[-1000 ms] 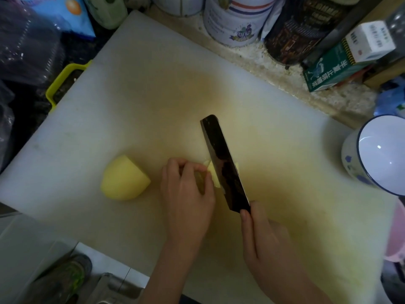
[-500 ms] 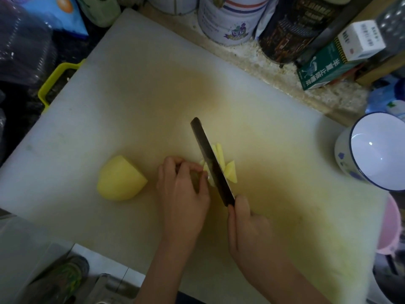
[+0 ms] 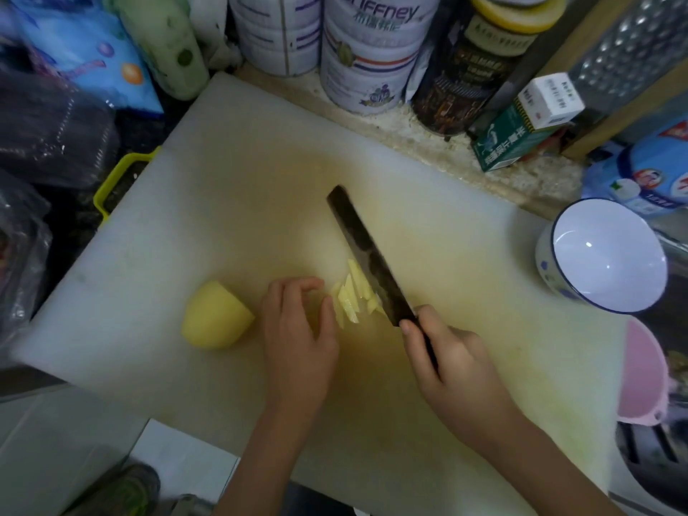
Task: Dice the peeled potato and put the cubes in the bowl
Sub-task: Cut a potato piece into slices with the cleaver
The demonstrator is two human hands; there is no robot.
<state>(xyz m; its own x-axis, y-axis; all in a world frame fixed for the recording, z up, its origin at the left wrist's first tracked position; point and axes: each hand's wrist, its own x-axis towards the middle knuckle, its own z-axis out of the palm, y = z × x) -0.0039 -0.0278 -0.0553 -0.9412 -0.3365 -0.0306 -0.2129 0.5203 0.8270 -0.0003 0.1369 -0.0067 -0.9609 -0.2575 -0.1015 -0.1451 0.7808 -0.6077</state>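
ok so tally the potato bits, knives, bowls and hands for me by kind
potato half: 1
pile of cut potato strips: 1 (single strips too blurred to count)
knife: 1
white bowl: 1
hands: 2 (left hand, right hand)
total: 6

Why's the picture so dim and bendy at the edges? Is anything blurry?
Head view: dim, yellowish light on the cutting board; wide-angle lens bows the tins; small glare spot inside the bowl; knife and right hand slightly soft; lower-left corner smeared.
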